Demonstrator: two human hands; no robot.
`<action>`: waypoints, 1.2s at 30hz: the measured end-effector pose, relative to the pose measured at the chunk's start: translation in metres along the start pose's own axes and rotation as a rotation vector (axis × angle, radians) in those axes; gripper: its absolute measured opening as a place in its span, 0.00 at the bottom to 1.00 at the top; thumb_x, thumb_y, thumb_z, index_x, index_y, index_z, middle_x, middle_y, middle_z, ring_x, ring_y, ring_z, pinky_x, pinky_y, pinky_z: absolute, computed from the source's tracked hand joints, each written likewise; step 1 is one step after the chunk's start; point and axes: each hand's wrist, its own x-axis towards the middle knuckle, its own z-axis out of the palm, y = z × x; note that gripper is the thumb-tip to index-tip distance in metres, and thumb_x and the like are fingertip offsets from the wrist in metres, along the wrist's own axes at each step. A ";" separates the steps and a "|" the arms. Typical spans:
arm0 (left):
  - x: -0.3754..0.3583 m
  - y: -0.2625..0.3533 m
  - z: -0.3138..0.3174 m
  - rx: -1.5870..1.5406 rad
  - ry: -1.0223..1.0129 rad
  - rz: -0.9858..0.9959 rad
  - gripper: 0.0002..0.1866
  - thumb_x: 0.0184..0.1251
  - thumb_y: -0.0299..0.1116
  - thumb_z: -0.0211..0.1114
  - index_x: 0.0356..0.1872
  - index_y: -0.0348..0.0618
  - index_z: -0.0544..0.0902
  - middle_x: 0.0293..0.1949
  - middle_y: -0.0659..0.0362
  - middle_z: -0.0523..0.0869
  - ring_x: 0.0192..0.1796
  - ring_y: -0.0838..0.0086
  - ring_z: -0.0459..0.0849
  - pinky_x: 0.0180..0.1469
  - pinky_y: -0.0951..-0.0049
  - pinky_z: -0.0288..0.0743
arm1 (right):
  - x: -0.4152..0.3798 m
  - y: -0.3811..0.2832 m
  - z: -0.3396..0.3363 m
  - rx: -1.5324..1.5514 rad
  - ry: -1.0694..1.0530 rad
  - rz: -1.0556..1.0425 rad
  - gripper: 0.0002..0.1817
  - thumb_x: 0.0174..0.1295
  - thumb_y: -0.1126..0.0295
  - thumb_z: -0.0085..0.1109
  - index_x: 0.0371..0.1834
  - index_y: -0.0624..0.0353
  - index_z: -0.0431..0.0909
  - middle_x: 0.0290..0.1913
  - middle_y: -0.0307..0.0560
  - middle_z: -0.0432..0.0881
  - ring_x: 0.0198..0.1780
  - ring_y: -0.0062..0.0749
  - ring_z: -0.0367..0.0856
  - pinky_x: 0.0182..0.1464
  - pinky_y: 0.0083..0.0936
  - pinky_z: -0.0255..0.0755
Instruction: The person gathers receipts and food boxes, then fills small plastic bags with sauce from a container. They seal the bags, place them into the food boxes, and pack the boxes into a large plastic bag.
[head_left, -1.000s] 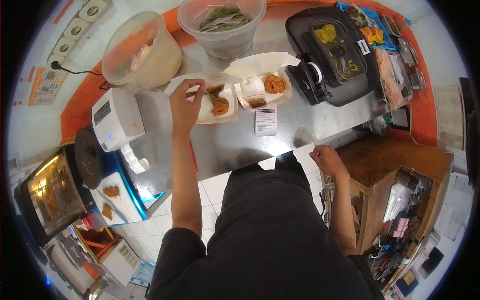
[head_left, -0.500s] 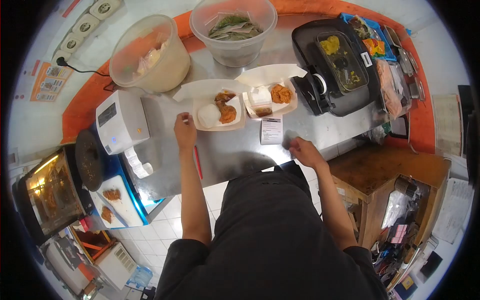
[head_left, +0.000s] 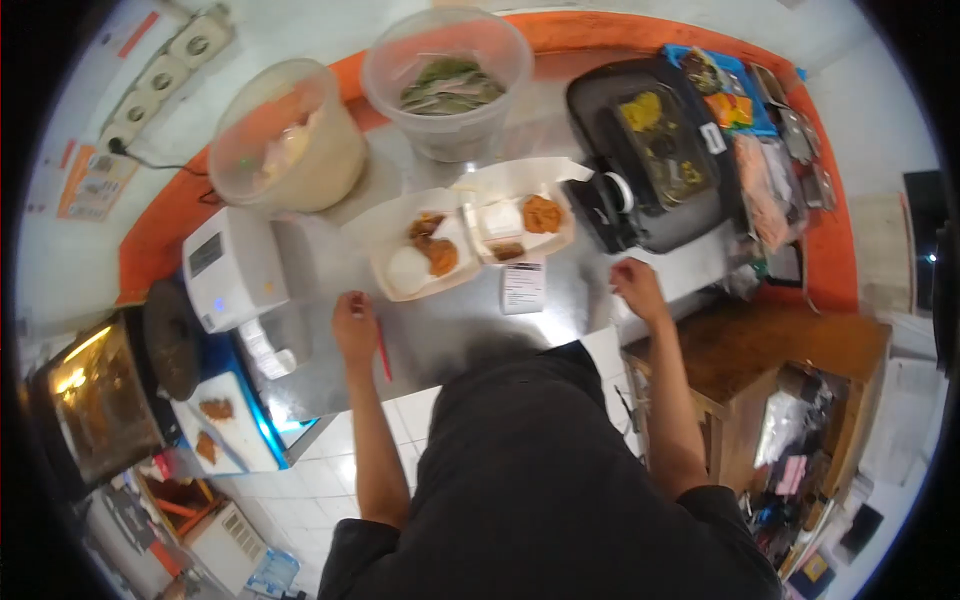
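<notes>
My left hand [head_left: 354, 322], fingers loosely curled with nothing visible in them, is over the steel table [head_left: 440, 335]. A thin red stick, perhaps a pen [head_left: 384, 350], lies just right of it. Farther forward is an open paper food box [head_left: 400, 287] with a rounded white portion of rice [head_left: 408, 270] and browned chicken [head_left: 440, 255]. A second open box [head_left: 567, 240] adjoins it, holding a white packet, a fried piece [head_left: 542, 214] and a small brown sachet. In front lies a printed slip [head_left: 524, 288]. My right hand [head_left: 637, 285], its fingers curled and holding nothing visible, hovers by the table's front edge.
Two plastic tubs [head_left: 340, 170] [head_left: 455, 135] stand at the back. A black appliance [head_left: 680, 225] with a tray on top sits right. A white label printer [head_left: 232, 270] is at left, beside a board [head_left: 235, 420] with meat pieces. A wooden cabinet [head_left: 800, 335] stands right.
My left hand has drawn back toward my body. My right hand has moved right and forward, away from the slip. The whole view has shifted slightly and blurred.
</notes>
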 end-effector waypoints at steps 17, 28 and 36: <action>-0.088 0.129 0.059 -0.573 -0.679 -0.139 0.10 0.71 0.25 0.69 0.48 0.30 0.85 0.42 0.54 0.91 0.43 0.76 0.88 0.46 0.73 0.85 | -0.076 -0.118 0.112 -0.307 -0.413 -0.586 0.24 0.68 0.73 0.60 0.68 0.57 0.73 0.48 0.60 0.85 0.47 0.59 0.85 0.49 0.47 0.80; -0.073 0.130 0.143 -0.024 -0.544 0.639 0.30 0.65 0.26 0.68 0.69 0.36 0.73 0.63 0.45 0.81 0.67 0.50 0.78 0.71 0.54 0.71 | -0.062 -0.029 0.126 -0.188 -0.008 -0.541 0.15 0.72 0.68 0.59 0.56 0.62 0.73 0.55 0.66 0.82 0.55 0.65 0.82 0.56 0.49 0.78; -0.072 0.114 0.155 0.025 -0.544 0.617 0.42 0.61 0.34 0.74 0.77 0.39 0.66 0.65 0.49 0.80 0.66 0.54 0.76 0.70 0.51 0.62 | -0.062 -0.022 0.130 -0.126 -0.011 -0.601 0.13 0.72 0.72 0.57 0.56 0.64 0.73 0.55 0.62 0.80 0.56 0.61 0.81 0.60 0.44 0.75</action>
